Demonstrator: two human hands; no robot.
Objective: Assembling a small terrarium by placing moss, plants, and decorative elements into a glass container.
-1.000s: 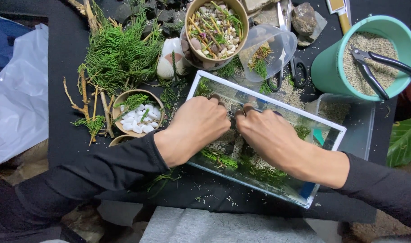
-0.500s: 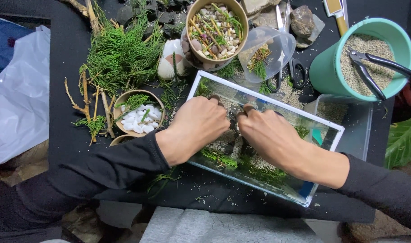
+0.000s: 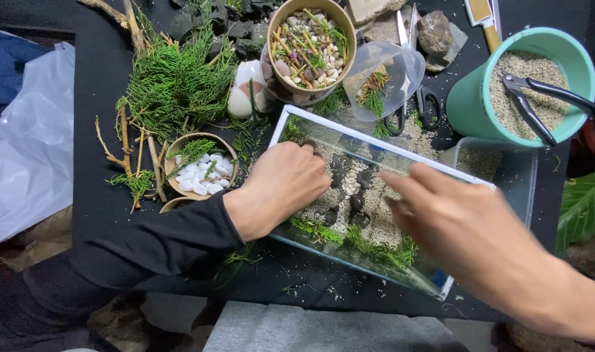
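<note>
Left arm: long black sleeve, snug, soft creases, cuff ending at wrist. Left hand (image 3: pixel 285 186) bare, no rings or watch visible. Right hand (image 3: pixel 470 231) bare, motion-blurred; right sleeve probably out of frame.

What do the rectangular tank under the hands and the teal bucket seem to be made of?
Rectangular tank: probably glass, clear and glossy, with see-through walls and a pale rim edge. Teal bucket: likely plastic, smooth, matte, evenly coloured, with a thin moulded rim.

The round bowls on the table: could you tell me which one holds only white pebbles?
The small brown bowl beside the left hand; the larger bowl holds mixed coloured stones.
</note>
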